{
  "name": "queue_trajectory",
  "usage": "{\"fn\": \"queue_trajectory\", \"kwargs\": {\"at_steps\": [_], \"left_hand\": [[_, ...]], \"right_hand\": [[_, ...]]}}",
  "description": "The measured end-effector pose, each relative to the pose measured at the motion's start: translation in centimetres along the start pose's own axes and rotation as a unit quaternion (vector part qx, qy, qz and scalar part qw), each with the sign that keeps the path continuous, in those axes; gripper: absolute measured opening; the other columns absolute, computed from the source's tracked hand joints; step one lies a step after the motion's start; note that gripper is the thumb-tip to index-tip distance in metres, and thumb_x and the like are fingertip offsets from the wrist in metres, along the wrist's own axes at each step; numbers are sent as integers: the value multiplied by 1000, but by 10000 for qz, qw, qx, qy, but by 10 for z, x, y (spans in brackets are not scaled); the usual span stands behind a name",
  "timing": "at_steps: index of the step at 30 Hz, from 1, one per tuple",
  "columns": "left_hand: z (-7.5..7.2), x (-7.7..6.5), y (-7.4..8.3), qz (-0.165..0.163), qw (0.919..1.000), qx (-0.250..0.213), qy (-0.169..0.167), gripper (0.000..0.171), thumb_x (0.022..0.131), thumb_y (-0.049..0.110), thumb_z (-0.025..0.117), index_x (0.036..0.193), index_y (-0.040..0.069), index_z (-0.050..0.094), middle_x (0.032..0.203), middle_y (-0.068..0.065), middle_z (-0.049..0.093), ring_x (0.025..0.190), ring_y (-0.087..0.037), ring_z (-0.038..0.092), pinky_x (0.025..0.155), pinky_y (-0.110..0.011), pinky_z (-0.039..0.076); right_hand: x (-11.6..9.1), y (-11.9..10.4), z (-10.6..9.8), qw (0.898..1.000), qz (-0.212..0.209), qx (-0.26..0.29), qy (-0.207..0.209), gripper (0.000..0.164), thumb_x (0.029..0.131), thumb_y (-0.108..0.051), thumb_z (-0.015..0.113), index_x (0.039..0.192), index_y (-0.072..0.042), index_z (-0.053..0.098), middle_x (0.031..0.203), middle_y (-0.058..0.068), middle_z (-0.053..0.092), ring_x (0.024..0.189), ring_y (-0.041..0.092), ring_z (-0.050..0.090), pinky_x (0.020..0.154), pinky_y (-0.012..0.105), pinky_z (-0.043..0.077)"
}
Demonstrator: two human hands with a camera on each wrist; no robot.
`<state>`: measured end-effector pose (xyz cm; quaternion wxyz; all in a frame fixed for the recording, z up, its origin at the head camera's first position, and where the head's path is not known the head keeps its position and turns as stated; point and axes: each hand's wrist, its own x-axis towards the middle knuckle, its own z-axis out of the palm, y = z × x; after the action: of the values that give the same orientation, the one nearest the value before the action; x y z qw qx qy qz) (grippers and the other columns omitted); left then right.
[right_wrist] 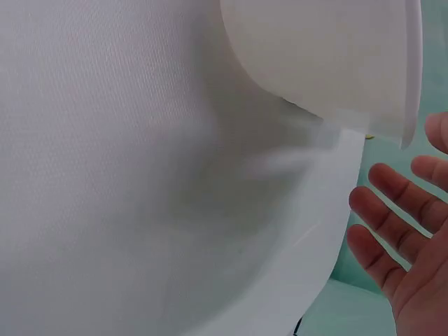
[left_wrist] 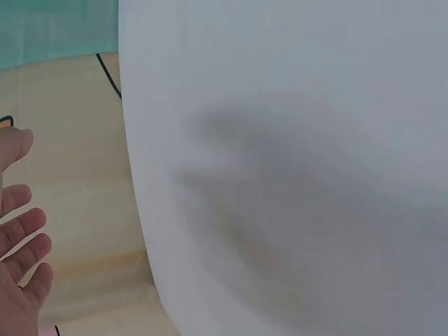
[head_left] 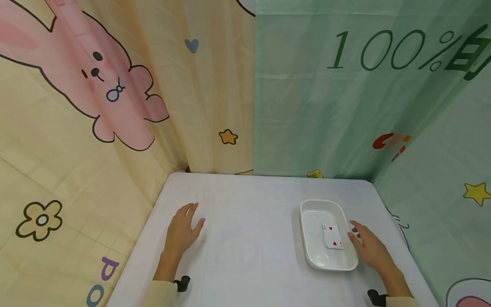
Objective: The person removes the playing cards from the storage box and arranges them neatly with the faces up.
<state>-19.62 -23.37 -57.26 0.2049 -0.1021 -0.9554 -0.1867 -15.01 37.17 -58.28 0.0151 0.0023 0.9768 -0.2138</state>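
Note:
A white rectangular tray (head_left: 312,256) with rounded corners stands on the right half of the table. Inside it lies a playing card (head_left: 333,237), face up with red hearts, possibly topping a small stack. My right hand (head_left: 370,247) hovers just beside the tray's right rim, fingers loosely bent and holding nothing. In the right wrist view the tray's outer wall (right_wrist: 329,63) shows close to the fingertips. Over the table's left side, my left hand (head_left: 181,230) is held with fingers extended and thumb apart, grasping nothing. Its relaxed fingers (left_wrist: 28,224) show at the left wrist view's edge.
A white cloth covers the table (head_left: 245,221). Patterned curtains enclose it: a yellow one (head_left: 215,94) at the back left and a green one (head_left: 299,106) at the back right. Each wrist wears a small black device (head_left: 183,284).

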Motion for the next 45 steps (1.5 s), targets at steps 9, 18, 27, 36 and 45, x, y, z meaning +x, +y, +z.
{"fn": "queue_trajectory", "kwargs": {"at_steps": [9, 18, 27, 36, 45], "left_hand": [[30, 13, 48, 220, 9983, -188, -504, 57, 95, 34, 74, 144, 10, 59, 141, -15, 60, 132, -36, 57, 105, -55, 52], [67, 21, 91, 432, 9936, -418, -953, 59, 96, 43, 70, 146, 16, 58, 143, -9, 60, 133, -30, 58, 107, -49, 52], [91, 27, 143, 634, 9816, -935, -1540, 59, 100, 50, 63, 149, 19, 55, 147, -6, 57, 136, -26, 56, 110, -46, 50], [116, 53, 227, 1677, 9641, -717, -1932, 66, 99, 60, 56, 153, 22, 50, 149, 0, 56, 137, -18, 55, 111, -38, 49], [149, 80, 291, 2065, 9496, -83, -2357, 96, 83, 85, 56, 155, 23, 46, 155, 4, 50, 141, -14, 50, 113, -30, 46]], "right_hand": [[1, -3, 13, 9991, -18, 353, 254, 47, 107, -17, 52, 149, 3, 43, 94, 11, 64, 77, 19, 54, 63, 30, 45], [2, 0, 33, 9955, 164, 811, 468, 48, 113, -26, 35, 157, -7, 38, 132, 34, 61, 107, 46, 65, 88, 58, 55], [2, 5, 40, 9845, 521, 1649, 284, 52, 114, -38, 27, 158, -14, 40, 161, 30, 33, 146, 56, 31, 113, 71, 32], [3, 9, 46, 9835, 626, 1619, 515, 48, 114, -36, 32, 156, -17, 44, 115, 25, 64, 111, 38, 59, 92, 48, 52], [5, 9, 46, 9828, 802, 1618, 400, 46, 113, -37, 35, 155, -20, 44, 102, 14, 64, 93, 25, 54, 76, 34, 46]]}}
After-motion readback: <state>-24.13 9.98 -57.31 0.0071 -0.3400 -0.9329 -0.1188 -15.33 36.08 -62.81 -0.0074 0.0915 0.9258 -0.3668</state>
